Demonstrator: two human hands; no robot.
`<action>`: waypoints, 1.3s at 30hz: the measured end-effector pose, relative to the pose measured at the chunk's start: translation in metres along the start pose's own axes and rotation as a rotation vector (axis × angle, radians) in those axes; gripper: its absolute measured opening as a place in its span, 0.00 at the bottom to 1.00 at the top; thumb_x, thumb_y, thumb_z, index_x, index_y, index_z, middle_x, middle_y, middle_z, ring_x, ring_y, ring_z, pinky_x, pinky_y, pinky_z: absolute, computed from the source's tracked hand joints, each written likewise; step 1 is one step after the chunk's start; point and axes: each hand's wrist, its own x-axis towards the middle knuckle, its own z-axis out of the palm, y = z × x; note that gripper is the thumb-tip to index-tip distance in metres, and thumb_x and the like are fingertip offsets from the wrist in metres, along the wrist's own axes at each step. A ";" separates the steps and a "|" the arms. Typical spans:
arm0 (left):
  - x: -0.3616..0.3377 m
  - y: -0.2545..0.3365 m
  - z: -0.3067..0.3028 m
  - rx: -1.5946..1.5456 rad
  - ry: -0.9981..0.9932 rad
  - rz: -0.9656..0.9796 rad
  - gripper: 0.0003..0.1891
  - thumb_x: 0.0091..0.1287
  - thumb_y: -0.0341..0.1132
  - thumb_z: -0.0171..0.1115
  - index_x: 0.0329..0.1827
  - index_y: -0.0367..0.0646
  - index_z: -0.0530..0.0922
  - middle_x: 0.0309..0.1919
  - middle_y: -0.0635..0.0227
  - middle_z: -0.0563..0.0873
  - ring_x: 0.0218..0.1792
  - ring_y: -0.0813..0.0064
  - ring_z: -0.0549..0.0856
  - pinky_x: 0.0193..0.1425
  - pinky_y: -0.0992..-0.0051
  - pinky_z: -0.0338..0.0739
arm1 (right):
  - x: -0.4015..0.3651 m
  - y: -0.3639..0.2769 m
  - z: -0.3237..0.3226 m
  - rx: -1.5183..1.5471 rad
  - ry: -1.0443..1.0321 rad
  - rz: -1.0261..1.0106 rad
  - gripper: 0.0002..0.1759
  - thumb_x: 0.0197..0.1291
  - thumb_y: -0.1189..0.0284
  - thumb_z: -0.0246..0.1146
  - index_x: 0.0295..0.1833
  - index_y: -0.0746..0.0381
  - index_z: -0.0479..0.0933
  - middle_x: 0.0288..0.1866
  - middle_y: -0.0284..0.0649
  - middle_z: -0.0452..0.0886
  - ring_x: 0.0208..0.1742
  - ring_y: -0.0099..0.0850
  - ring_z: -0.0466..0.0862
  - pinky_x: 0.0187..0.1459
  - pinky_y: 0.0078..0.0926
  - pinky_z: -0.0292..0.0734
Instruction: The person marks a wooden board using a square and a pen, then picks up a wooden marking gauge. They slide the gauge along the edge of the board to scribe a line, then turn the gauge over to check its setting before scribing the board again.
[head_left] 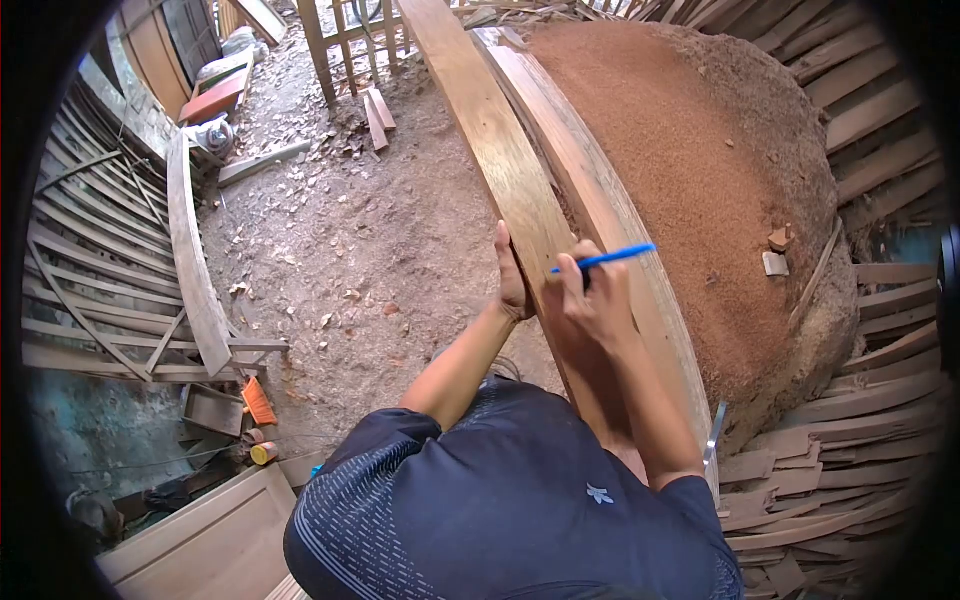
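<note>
A long wooden plank [495, 130] runs from the top of the head view down toward my body. My left hand [512, 275] grips its left edge, thumb pointing up along the side and the other fingers hidden beneath. Over the plank's face, my right hand [600, 300] pinches a blue pen [615, 256], its tip close to the wood and its back end pointing right. A second, paler board [590, 170] lies alongside on the right, under my right forearm.
Reddish sawdust [690, 150] is heaped to the right, before stacked wood offcuts [860, 110]. Wood chips cover the floor [340, 250] at left. Beyond stand slatted wood pieces [100, 240], an orange brush [258, 402] and a yellow-labelled can [264, 453]. A panel [200, 530] lies lower left.
</note>
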 end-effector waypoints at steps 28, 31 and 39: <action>0.004 0.026 0.043 -0.117 -0.254 -0.013 0.64 0.52 0.94 0.38 0.65 0.37 0.73 0.51 0.50 0.83 0.52 0.54 0.86 0.61 0.49 0.82 | -0.148 -0.026 -0.063 -0.295 -0.038 0.553 0.30 0.59 0.54 0.77 0.55 0.67 0.82 0.42 0.51 0.89 0.42 0.43 0.90 0.46 0.34 0.84; 0.008 0.025 0.048 -0.072 -0.339 -0.017 0.64 0.53 0.94 0.38 0.67 0.37 0.73 0.52 0.50 0.83 0.52 0.54 0.86 0.61 0.49 0.82 | -0.160 -0.013 -0.064 -0.185 -0.202 0.871 0.34 0.54 0.48 0.79 0.49 0.69 0.84 0.39 0.52 0.88 0.37 0.43 0.90 0.41 0.35 0.83; 0.030 0.070 0.047 0.295 -0.013 0.234 0.54 0.67 0.75 0.59 0.83 0.43 0.57 0.71 0.52 0.76 0.72 0.55 0.76 0.78 0.55 0.71 | -0.189 0.035 -0.023 -0.382 0.392 0.388 0.31 0.45 0.53 0.86 0.41 0.66 0.82 0.33 0.49 0.85 0.35 0.46 0.87 0.38 0.39 0.81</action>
